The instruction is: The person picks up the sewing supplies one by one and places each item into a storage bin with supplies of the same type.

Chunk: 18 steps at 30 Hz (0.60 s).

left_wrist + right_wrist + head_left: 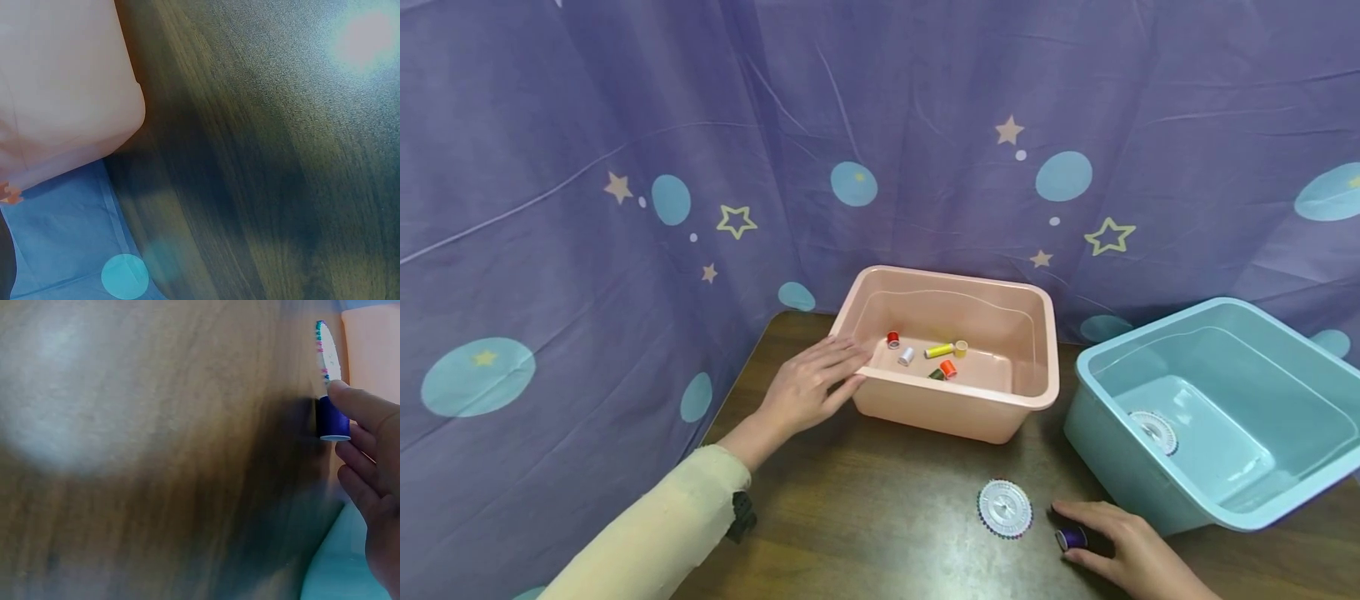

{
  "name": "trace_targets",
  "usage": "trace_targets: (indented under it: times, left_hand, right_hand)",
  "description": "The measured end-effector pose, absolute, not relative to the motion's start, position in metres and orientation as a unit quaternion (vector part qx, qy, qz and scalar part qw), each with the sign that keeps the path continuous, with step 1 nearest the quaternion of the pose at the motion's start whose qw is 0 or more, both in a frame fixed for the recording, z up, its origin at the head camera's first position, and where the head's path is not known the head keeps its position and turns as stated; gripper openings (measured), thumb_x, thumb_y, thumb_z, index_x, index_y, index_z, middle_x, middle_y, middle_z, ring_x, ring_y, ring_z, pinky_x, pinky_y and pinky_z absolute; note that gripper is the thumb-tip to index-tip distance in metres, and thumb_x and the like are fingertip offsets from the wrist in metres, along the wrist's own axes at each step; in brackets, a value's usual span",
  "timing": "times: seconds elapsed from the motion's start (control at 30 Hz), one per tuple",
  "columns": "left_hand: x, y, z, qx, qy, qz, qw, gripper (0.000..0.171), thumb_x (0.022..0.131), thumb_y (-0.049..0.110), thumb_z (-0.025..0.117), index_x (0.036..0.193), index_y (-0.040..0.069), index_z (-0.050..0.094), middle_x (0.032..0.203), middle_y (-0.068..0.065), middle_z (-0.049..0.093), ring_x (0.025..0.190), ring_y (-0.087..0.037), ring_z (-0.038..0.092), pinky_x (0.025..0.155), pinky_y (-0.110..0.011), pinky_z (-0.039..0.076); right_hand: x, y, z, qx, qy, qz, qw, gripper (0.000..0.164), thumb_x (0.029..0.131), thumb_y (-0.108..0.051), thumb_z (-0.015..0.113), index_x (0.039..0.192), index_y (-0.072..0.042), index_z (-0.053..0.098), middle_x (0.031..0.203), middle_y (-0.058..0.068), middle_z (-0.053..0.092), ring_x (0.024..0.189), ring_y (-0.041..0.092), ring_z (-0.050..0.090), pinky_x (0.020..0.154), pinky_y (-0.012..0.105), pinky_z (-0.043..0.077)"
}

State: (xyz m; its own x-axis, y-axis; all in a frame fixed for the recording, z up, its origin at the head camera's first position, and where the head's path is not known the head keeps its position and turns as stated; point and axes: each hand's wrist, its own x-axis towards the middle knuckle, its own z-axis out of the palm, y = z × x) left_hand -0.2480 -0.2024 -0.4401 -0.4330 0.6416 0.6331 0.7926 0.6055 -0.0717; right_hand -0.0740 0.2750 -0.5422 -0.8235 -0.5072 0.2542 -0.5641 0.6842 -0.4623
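My left hand [811, 382] rests on the near left corner of a pink plastic basin [951, 400], its fingers straight over the rim. Inside the basin lie several small thread spools, among them a red one [892, 339], a white one [906, 357], a yellow one [939, 351] and an orange one [948, 368]. At the right, my right hand [1123, 546] is low over the table around a purple thread spool [333, 419]. Thumb and fingers stand spread on either side of it. A round wheel of pins [1004, 508] with coloured heads lies flat just left of that spool.
A blue-green basin [1157, 492] stands on the right, close beyond my right hand, with another pin wheel [1153, 432] inside. The brown wooden table [857, 517] ends against a purple curtain [925, 208] patterned with stars and ovals, at the back and left.
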Motion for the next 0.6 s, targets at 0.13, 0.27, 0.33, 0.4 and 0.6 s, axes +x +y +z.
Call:
trace_targets:
  times: [0.13,0.27,0.33,0.4,0.6]
  left_hand:
    - [-0.248,-0.203,-0.440,-0.429,-0.837,-0.119,0.318,0.042,0.097,0.028,0.077,0.134,0.007,0.076,0.134,-0.011,0.074,0.126,-0.032,0.070,0.115,-0.048,0.052]
    - [-0.248,-0.203,-0.439,-0.428,-0.839,-0.118,0.315,0.043,0.096,0.029,0.077,0.133,0.007,0.076,0.135,-0.011,0.074,0.128,-0.032,0.069,0.116,-0.048,0.051]
    - [-0.248,-0.203,-0.439,-0.427,-0.840,-0.117,0.313,0.044,0.096,0.029,0.078,0.133,0.007,0.076,0.135,-0.011,0.074,0.128,-0.032,0.069,0.117,-0.048,0.051]
    - [-0.248,-0.203,-0.439,-0.427,-0.840,-0.117,0.313,0.044,0.096,0.029,0.078,0.133,0.007,0.076,0.135,-0.011,0.074,0.128,-0.032,0.069,0.117,-0.048,0.051]
    - [-0.248,-0.203,-0.441,-0.428,-0.838,-0.120,0.317,0.043,0.097,0.029,0.077,0.133,0.006,0.076,0.134,-0.011,0.074,0.127,-0.032,0.070,0.115,-0.048,0.052]
  right_hand:
    - [-0.074,0.276,-0.546,0.292,-0.917,0.268,0.039,0.047,0.091,-0.032,0.087,0.133,-0.016,0.075,0.123,-0.004,0.077,0.109,0.006,0.072,0.082,0.025,0.064]
    - [-0.075,0.278,-0.553,0.322,-0.904,0.268,0.085,0.048,0.083,-0.011,0.092,0.128,-0.015,0.077,0.117,-0.006,0.078,0.104,0.006,0.072,0.083,0.015,0.059]
    - [-0.075,0.278,-0.556,0.340,-0.894,0.269,0.116,0.052,0.076,-0.002,0.093,0.124,-0.015,0.078,0.113,-0.007,0.078,0.101,0.006,0.073,0.084,0.008,0.054]
    - [-0.076,0.277,-0.558,0.352,-0.885,0.273,0.138,0.053,0.072,0.003,0.093,0.120,-0.014,0.078,0.110,-0.007,0.078,0.098,0.007,0.073,0.086,0.004,0.050]
    - [-0.075,0.274,-0.555,0.336,-0.885,0.288,0.145,0.049,0.073,0.004,0.093,0.115,-0.017,0.079,0.106,-0.011,0.077,0.094,0.003,0.072,0.083,0.002,0.049]
